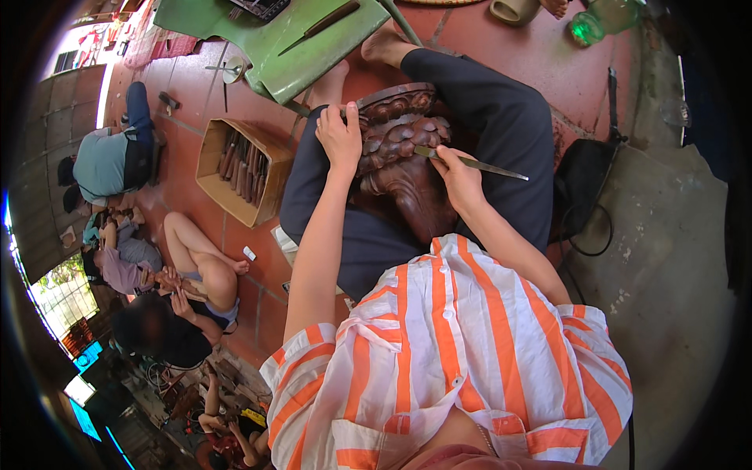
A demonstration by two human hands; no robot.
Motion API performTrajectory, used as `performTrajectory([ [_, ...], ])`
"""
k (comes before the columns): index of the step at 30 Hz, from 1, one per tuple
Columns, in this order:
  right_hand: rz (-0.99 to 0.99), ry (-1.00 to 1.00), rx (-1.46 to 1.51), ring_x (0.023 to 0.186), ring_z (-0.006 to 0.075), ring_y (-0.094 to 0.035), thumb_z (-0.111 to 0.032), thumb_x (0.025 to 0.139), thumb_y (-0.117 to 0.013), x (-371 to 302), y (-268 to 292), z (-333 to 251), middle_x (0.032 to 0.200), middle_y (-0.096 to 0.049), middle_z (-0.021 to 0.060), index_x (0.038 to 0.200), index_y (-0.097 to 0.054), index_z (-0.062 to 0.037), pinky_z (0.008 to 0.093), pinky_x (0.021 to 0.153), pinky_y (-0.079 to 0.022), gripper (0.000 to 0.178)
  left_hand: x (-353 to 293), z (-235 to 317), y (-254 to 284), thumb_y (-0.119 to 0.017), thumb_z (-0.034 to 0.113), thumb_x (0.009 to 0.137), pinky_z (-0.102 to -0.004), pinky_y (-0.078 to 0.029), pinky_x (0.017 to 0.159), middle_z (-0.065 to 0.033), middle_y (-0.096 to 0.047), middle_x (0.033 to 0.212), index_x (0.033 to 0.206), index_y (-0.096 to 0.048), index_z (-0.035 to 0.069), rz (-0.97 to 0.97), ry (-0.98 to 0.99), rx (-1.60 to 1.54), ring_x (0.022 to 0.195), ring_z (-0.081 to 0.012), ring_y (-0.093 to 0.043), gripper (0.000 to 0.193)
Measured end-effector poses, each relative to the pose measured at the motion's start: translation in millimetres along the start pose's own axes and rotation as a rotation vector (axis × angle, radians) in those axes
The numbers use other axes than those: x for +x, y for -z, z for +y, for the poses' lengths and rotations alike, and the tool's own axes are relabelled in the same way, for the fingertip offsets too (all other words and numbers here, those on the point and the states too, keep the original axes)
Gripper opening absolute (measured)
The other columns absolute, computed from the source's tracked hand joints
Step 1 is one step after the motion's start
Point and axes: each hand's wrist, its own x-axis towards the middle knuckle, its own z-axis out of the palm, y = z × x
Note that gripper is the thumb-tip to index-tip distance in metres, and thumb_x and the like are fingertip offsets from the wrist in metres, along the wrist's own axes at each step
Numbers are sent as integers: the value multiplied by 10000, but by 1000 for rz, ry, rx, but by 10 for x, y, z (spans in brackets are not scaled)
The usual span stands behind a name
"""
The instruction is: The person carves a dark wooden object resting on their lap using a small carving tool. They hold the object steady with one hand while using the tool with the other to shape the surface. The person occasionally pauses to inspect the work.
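Note:
A dark brown wood carving (pixel 407 164) with a scalloped, layered surface and a smooth lower part stands between my legs. My left hand (pixel 341 145) is closed at its upper left edge, thumb up; the fingertips are partly hidden. Over the right side of the carving, my right hand (pixel 460 180) grips a slim, flat metal hand tool (pixel 493 168), perhaps a file or chisel. One end of this tool lies over the carving and its thin pale end points right, above my thigh.
Left of my leg sits a cardboard box (pixel 270 192) of wooden-handled tools (pixel 243 168). A green stool-like surface (pixel 290 66) ahead bears a pointed tool (pixel 321 27). At right lie a black bag (pixel 586 184) and cable. Several people sit on the left; a green bottle (pixel 587 29) lies far right.

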Motion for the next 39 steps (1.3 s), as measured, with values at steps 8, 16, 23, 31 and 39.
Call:
performTrajectory([
  [8,-44,32,-28,930,186,-622,-81,875,-662,53,52,-17,961,-636,114,946,-624,51,329,920,-508,155,0,-3,4,-505,364,945,-474,-397,796,-152,-573,932,921,-578,28,0,6,-8,911,-367,-532,344],
  [16,-46,69,-157,928,175,-619,-81,881,-657,6,19,12,959,-635,98,948,-635,64,323,931,-503,162,1,-12,2,-507,369,942,-472,-396,798,-152,-574,926,912,-580,27,0,7,5,909,-365,-533,351],
  [23,-85,78,-198,972,193,-621,-84,889,-649,0,12,44,1012,-637,126,1002,-626,81,338,940,-503,201,3,4,0,-511,364,940,-471,-397,800,-148,-574,921,906,-580,29,1,8,6,910,-363,-535,344],
  [31,-36,96,-126,1003,200,-615,-96,891,-650,-20,39,72,1051,-630,137,1049,-612,98,333,966,-485,253,11,13,6,-519,361,938,-470,-400,793,-142,-575,917,897,-580,31,-5,13,3,905,-360,-536,338],
  [39,-65,106,-87,1021,190,-604,-114,904,-637,-43,94,103,1081,-624,145,1128,-575,109,311,969,-470,322,-7,-9,3,-517,363,938,-472,-399,790,-146,-575,906,900,-577,27,8,10,3,903,-361,-536,344],
])
